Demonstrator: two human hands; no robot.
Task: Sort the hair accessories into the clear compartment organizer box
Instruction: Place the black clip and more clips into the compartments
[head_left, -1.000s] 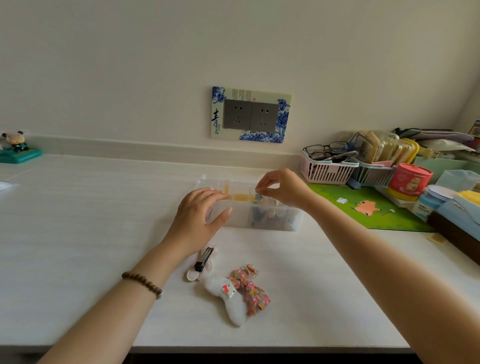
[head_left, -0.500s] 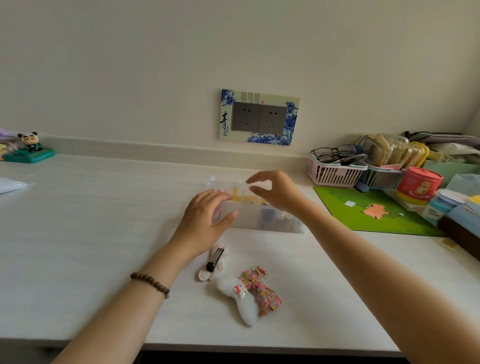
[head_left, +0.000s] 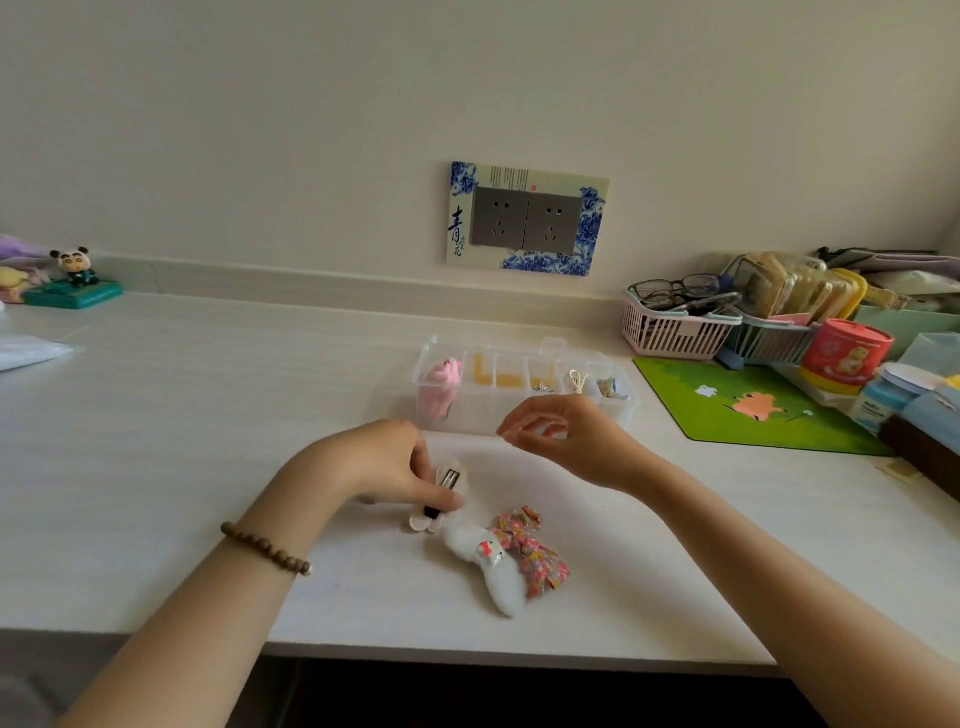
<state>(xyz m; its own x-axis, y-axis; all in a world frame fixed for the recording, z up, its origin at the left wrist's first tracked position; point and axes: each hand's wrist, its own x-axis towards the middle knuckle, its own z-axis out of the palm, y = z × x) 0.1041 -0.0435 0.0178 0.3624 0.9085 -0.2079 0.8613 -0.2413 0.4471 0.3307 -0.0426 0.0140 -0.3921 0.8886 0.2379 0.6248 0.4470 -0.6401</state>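
The left hand (head_left: 384, 467) pinches a pale, petal-shaped hair clip (head_left: 441, 499) with a black metal bar, low on the near desk (head_left: 208, 415). The right hand (head_left: 566, 441) hovers empty, fingers loosely curled, before the far organizer box (head_left: 483, 415) (clear, rigid plastic). The smooth metal could slip, or the lift could drag the fuzzy plush clip (head_left: 493, 571) just beside it.

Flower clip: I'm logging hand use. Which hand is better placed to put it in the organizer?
Likely left: the left hand pinches the flower clip; right hand hovers empty by the organizer.
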